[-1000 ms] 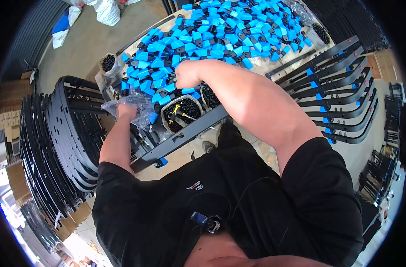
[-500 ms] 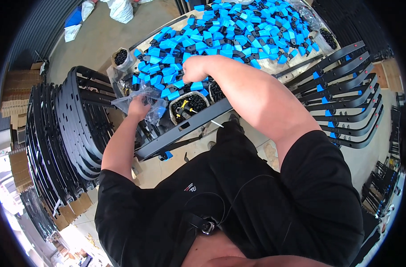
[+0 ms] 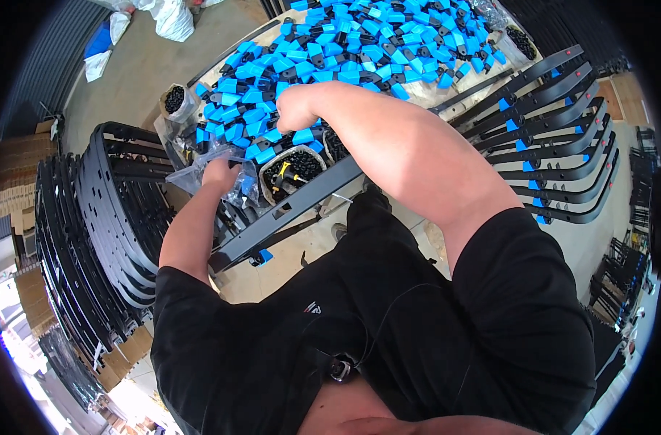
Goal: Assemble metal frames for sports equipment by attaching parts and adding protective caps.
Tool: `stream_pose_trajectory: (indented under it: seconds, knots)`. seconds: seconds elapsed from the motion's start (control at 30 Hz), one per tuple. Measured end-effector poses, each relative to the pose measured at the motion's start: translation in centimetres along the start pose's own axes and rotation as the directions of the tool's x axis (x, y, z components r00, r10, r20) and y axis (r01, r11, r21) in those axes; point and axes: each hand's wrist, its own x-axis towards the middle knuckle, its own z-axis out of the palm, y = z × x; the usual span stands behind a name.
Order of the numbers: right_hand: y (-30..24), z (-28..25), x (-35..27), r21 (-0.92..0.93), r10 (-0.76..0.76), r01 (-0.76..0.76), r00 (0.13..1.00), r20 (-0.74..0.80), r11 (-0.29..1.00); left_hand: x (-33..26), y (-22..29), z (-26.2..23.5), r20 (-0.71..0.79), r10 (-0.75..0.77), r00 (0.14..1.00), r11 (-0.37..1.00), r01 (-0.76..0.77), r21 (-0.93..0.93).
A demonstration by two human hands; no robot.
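Note:
My left hand [image 3: 219, 175] reaches into a clear plastic bag [image 3: 194, 171] at the left end of the table. Its thumb stands apart, while the bag hides the other fingers. Over the near edge of a heap of blue-and-black plastic parts [image 3: 359, 54], my right hand [image 3: 296, 110] is closed, knuckles up; what it holds, if anything, is hidden beneath it. Between my arms stands an open sack of small black pieces [image 3: 306, 161], with a yellow-and-black screwdriver [image 3: 284, 171] lying on top. Another sack of black pieces [image 3: 333, 143] is partly covered by my right forearm.
A black metal beam [image 3: 287, 210] runs along the table's near side. Curved black frames [image 3: 117, 217] stand stacked at the left. More curved frames with blue pieces [image 3: 555, 156] fan out at the right. Small sacks [image 3: 177, 101] sit at the table's far corners.
The whole scene has shifted left and slightly up in the picture. Both hands stay at the same places, the left in the plastic bag and the right over the blue-and-black parts.

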Motion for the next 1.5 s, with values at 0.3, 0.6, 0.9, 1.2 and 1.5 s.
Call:
stream_pose_trajectory:
  seconds: [0.3, 0.6, 0.9, 1.2, 1.5]
  knots:
    - [1.3, 0.8, 1.5, 0.06, 0.043, -0.039, 0.997, -0.061, 0.997, -8.3, 3.0, -8.1, -0.194, 0.122, 0.973, 0.98, -0.149, -0.13]
    - [0.6, 0.0, 0.8, 0.141, 0.103, -0.094, 0.993, -0.056, 0.986, -24.6, 14.4, -14.9, -0.627, 0.519, 0.581, 0.694, -0.715, -0.089]
    - [0.6, -0.1, 0.2, 0.171, 0.125, -0.11, 0.989, -0.081, 0.979, -26.8, 15.8, -12.2, -0.534, 0.269, 0.802, 0.704, -0.542, -0.459]
    - [0.8, -0.2, -0.5, 0.219, 0.169, -0.147, 0.982, -0.083, 0.965, -27.5, 16.9, -12.4, -0.276, 0.218, 0.936, 0.068, -0.297, -0.952]
    - [0.0, -0.7, -1.1, 0.218, 0.158, -0.136, 0.984, -0.083, 0.966, -26.1, 18.2, -11.6, -0.657, 0.348, 0.669, 0.845, -0.527, -0.089]
